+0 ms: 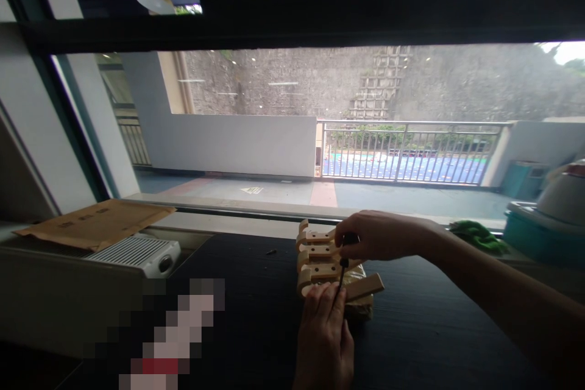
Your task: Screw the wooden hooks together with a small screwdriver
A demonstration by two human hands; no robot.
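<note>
My right hand is closed round the dark handle of a screwdriver, whose thin shaft points down toward my left hand. My left hand is closed over the near end of a light wooden piece, its fingertips beside the screwdriver's tip. The tip itself is hidden by the fingers. Several curved wooden hooks with dark holes lie in a row just beyond. A flat wooden bar sticks out to the right. Under these pieces sits a bundle in shiny brown wrapping.
The dark tabletop bears a small dark screw-like bit. At left, a brown envelope rests on a white slatted appliance. A green cloth and a teal box stand right, by the window. The lower left is pixelated.
</note>
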